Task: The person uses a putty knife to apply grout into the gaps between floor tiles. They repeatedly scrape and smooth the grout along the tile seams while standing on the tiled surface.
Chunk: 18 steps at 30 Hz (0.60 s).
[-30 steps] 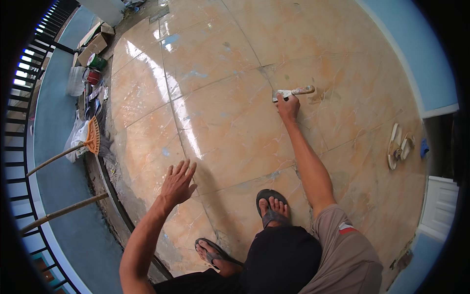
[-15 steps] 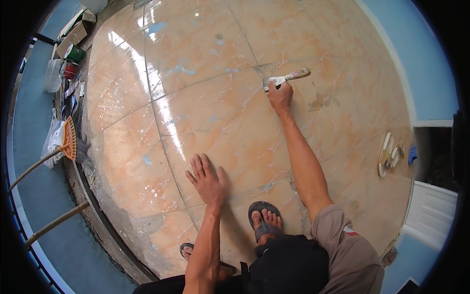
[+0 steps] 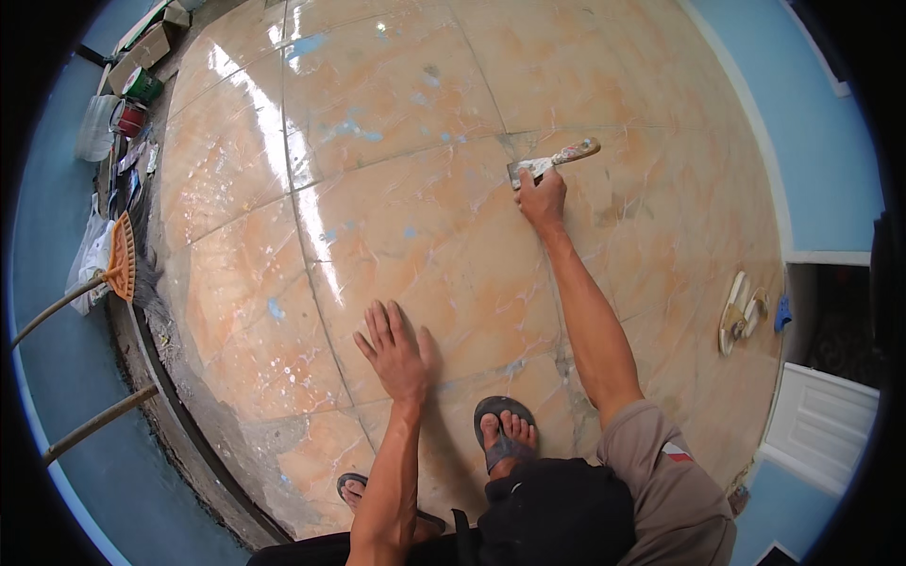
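My right hand (image 3: 543,200) reaches forward over the tiled floor (image 3: 444,255) and grips a paint-stained scraper (image 3: 538,170). The fingers close around the white-smeared part near its flat blade, and the wooden handle (image 3: 578,150) sticks out to the right. The blade is at the floor, close to a dark grout joint where tiles meet. Closer to my body, my left hand (image 3: 396,358) is open and rests palm down on a tile, fingers spread. Light blue paint spots (image 3: 359,129) and pale specks mark the tiles.
Two brooms, one with an orange head (image 3: 123,257), lean along the left edge near a green can (image 3: 142,85), a red pail (image 3: 128,119) and cardboard (image 3: 148,52). Pale sandals (image 3: 734,316) lie at right by a blue wall (image 3: 821,170). My sandalled foot (image 3: 505,432) stands below.
The view has shifted slightly, so the floor sits a little lower in it. My right hand and scraper stay at nearly the same place by the joint; my left hand has stayed put.
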Motion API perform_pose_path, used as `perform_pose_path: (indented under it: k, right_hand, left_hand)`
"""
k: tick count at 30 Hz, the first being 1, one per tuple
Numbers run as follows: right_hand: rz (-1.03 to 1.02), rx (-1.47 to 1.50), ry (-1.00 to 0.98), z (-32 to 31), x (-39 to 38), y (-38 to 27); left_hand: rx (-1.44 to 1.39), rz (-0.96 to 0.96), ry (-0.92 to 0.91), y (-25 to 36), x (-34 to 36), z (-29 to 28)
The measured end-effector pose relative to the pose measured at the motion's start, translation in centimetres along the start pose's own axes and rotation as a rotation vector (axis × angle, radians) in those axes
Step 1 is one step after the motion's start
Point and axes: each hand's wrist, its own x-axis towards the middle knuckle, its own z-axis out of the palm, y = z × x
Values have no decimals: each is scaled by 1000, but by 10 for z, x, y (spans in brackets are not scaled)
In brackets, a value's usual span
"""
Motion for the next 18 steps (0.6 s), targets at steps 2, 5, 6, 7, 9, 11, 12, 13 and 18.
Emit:
perform_pose_path:
  k: [2, 5, 6, 7, 9, 11, 12, 13, 18]
  right_hand:
    - [-21, -17, -17, -3, 2, -3]
    - [25, -7, -15, -7, 9, -8]
    - [10, 10, -27, -4, 3, -9]
    - [-4, 22, -32, -6, 1, -5]
    - [-65, -63, -35, -14, 16, -2]
    - [5, -38, -30, -20, 18, -1]
    - [2, -36, -56, -21, 10, 2]
    - [-10, -19, -84, -15, -1, 0]
    - [53, -8, -35, -20, 15, 6]
  left_hand:
    - [0, 2, 1, 0, 1, 1]
    - [11, 4, 10, -1, 0, 2]
    - [18, 5, 12, -2, -1, 1]
    - [18, 11, 12, -1, 0, 1]
    - [14, 18, 18, 2, 2, 2]
    - [18, 13, 7, 3, -1, 5]
    - [21, 10, -2, 4, -3, 7]
    - [34, 7, 4, 0, -1, 3]
    - [23, 15, 4, 6, 1, 2]
